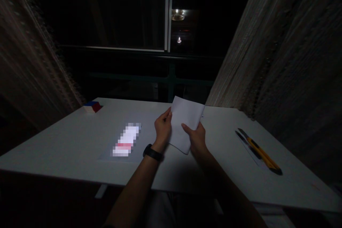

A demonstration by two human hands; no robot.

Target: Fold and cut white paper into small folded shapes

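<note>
Folded paper [187,112] held between both hands above the table [66,142]

The white paper is in front of the person, right of the lit, blurred-out screen [125,140] and well apart from the yellow cutter [263,155] on the right. The left hand [162,127], with a dark watch [153,152] at its wrist, is nearly closed, pinching the paper's left edge. The right hand [198,139] holds the opposite edge, its thumb laid across the face and its fingers mostly hidden behind.

To handle it well, the grip should be light and even on both edges, so that the sheet neither buckles nor slips. The right thumb is best kept flat, pressing without denting, and any layers should be squared at the corners before a crease is pressed. The dim light makes the edges hard to judge; how many layers there are, I cannot tell.

The paper's broad face is turned up towards the person. Its long axis runs away from the body towards the window [167,14], the far end leaning a little to the right.
</note>
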